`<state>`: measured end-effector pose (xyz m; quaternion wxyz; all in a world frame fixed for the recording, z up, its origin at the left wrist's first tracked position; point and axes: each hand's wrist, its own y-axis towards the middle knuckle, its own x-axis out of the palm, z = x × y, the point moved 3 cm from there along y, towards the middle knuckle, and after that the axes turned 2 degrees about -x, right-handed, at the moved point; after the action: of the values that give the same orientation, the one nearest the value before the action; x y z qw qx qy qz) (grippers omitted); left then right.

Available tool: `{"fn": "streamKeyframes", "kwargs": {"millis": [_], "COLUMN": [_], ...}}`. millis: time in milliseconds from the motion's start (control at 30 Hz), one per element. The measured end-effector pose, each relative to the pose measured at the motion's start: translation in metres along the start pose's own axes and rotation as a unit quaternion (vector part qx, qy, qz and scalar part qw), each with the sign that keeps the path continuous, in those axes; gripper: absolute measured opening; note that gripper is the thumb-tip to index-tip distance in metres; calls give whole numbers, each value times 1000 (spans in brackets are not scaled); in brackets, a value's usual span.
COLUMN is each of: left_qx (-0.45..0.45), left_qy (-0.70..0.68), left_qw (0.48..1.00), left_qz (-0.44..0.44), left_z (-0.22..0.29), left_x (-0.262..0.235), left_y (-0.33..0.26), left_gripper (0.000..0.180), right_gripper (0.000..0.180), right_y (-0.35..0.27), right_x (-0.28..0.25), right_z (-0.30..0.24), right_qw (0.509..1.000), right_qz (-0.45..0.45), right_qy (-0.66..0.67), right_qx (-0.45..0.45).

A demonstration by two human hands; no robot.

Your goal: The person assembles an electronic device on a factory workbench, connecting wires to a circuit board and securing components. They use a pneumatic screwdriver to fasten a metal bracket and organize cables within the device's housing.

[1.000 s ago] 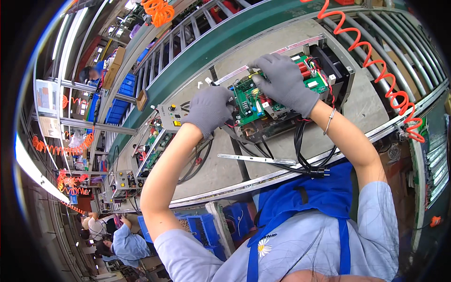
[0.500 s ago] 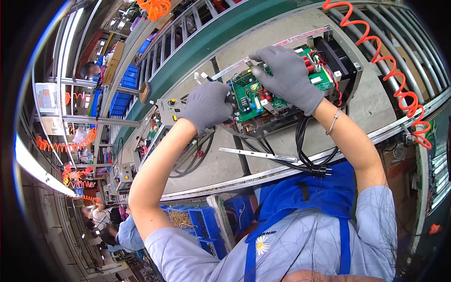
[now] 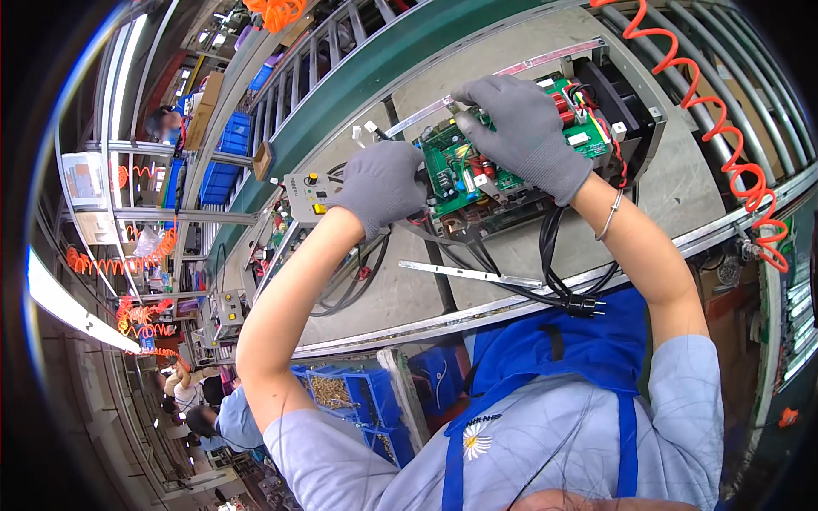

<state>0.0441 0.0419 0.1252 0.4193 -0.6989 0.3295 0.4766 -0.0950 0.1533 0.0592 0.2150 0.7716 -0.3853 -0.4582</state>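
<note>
An open electronic unit lies on the bench in front of me, with a green circuit board (image 3: pixel 452 162) in a metal chassis and a black fan (image 3: pixel 609 94) at its right end. At the board's left end is my left hand (image 3: pixel 388 186) in a grey glove. Its fingers are closed around something dark and mostly hidden. My right hand (image 3: pixel 528 128), also gloved, reaches over the board with thumb and forefinger apart. The forefinger tip is by a silver metal rail (image 3: pixel 550 61) along the far side. Both hands hide parts of the board.
Black power cables with a plug (image 3: pixel 584 305) hang at the bench's near edge, beside a loose metal strip (image 3: pixel 469 274). A grey control panel (image 3: pixel 311 194) lies left. A red coiled hose (image 3: pixel 716 111) hangs right. Blue bins (image 3: pixel 375 396) of small parts stand below the bench.
The unit and my left hand have shifted slightly to the right in the picture. My right hand keeps nearly the same pose over the board.
</note>
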Motion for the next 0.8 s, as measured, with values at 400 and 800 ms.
{"fn": "streamKeyframes", "kwargs": {"millis": [400,800], "left_qx": [-74,-85], "left_qy": [-248,-420], "left_qw": [926,868], "left_qz": [274,249], "left_z": [-41,-57], "left_x": [-13,4], "left_y": [-26,-4], "left_gripper": [20,26], "right_gripper": [24,23], "right_y": [2,1], "right_x": [2,2], "right_z": [3,1], "right_qw": [1000,1000], "right_qz": [17,-1], "right_qy": [16,8], "right_qx": [-12,-9]}}
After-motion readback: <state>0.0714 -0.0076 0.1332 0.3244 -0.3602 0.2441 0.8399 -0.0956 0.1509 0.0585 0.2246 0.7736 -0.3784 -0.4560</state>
